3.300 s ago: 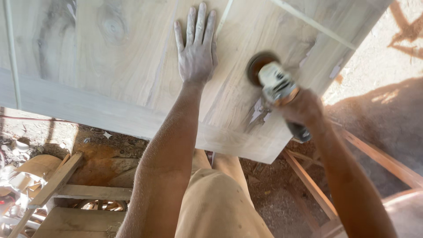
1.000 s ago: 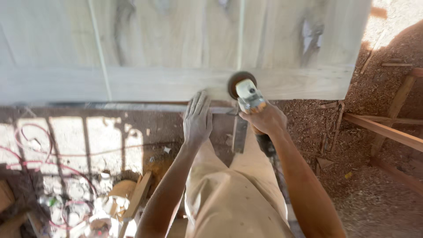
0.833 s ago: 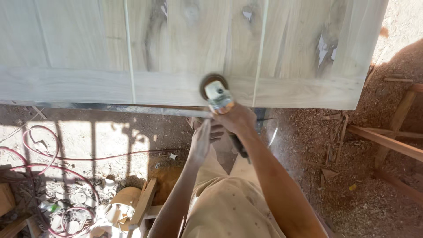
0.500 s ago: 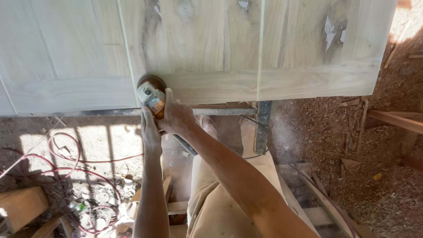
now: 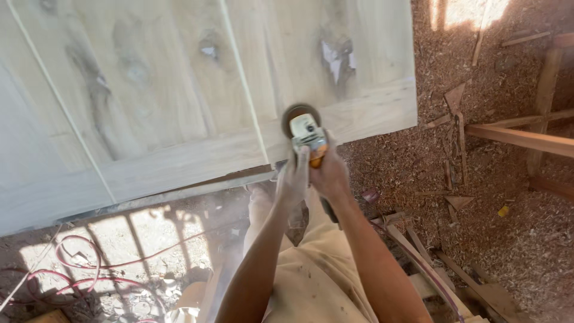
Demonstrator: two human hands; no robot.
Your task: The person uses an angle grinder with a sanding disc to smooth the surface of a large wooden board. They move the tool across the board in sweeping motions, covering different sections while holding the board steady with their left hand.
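A grey hand-held angle grinder (image 5: 306,133) with a dark round disc is gripped by both hands, left hand (image 5: 293,179) and right hand (image 5: 329,174), fingers clamped on its body. Its disc is pressed against the near edge of the pale wooden panelled door (image 5: 179,101). Red cable (image 5: 95,263) is seen on the floor below that door.

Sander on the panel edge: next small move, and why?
Probably slide the sander left along the near rail of the wooden panel. Its disc sits near the panel's right end with both the left hand and right hand on it, so most of the rail lies to the left.

wooden panel (image 5: 179,90) cut off left, grinder (image 5: 306,133) handle hidden
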